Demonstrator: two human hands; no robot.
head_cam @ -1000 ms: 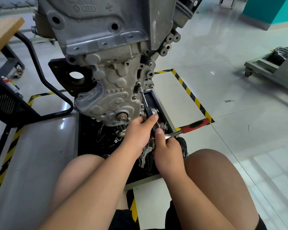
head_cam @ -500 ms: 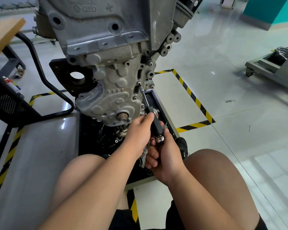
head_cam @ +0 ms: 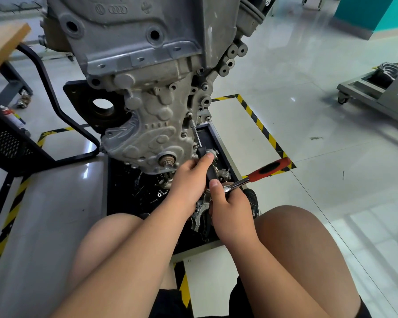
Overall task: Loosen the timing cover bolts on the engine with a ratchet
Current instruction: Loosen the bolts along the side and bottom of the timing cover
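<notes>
While the black tray [head_cam: 217,139] under the engine [head_cam: 147,53] holds loose metal parts [head_cam: 162,192], the left hand [head_cam: 189,180] curls around the extension [head_cam: 196,135], whose tip meets a bolt [head_cam: 189,115] at the timing cover [head_cam: 156,134]'s right edge. The right hand [head_cam: 232,210] grips the ratchet [head_cam: 262,172] near its head.

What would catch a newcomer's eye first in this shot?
The big grey engine fills the upper centre, its timing cover facing the camera. Below it, the left hand grips the extension bar running up to a bolt on the cover's right edge, while the right hand holds the ratchet, its red handle pointing right.
</notes>
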